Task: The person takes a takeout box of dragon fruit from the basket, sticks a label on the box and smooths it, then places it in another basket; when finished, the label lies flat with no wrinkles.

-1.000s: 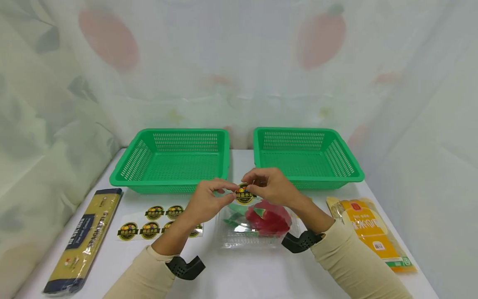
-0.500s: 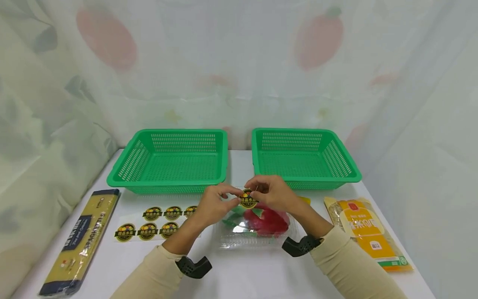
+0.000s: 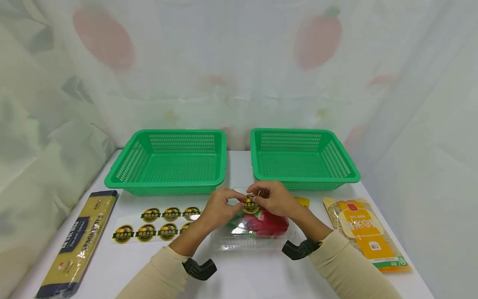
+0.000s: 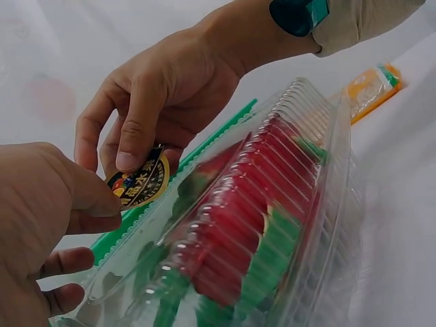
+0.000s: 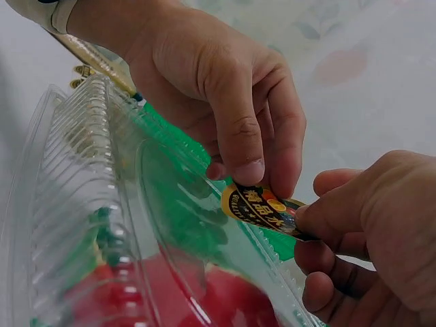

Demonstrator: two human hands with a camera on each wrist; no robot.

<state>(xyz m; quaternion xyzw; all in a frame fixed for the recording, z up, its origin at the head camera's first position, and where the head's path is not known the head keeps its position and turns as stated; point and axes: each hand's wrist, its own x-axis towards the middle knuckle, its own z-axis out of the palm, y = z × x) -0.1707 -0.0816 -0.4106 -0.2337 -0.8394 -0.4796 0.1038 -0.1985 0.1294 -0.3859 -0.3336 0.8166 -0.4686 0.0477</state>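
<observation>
Between my two hands is a round black-and-gold sticker (image 3: 251,204) with fruit pictures and lettering. My left hand (image 3: 220,207) pinches its left edge between thumb and index finger. The opposite edge is pinched by my right hand (image 3: 275,200). In the left wrist view the sticker (image 4: 144,182) hangs over the far edge of a clear plastic clamshell box (image 4: 300,102). Red and green dragon fruit (image 4: 238,204) shows through the closed lid. From the right wrist view the sticker (image 5: 262,208) stands close above the lid, tilted.
A sheet of matching round stickers (image 3: 145,233) lies left of the box. Two green baskets (image 3: 166,182) (image 3: 313,179) stand behind. A spaghetti packet (image 3: 80,245) lies far left, and an orange-labelled grain bag (image 3: 367,232) far right. Something yellow (image 3: 302,202) peeks out behind my right wrist.
Both hands have come down and slightly right with the sticker, from near the basket's front toward the box lid. The head view has shifted slightly. The box stays in place.
</observation>
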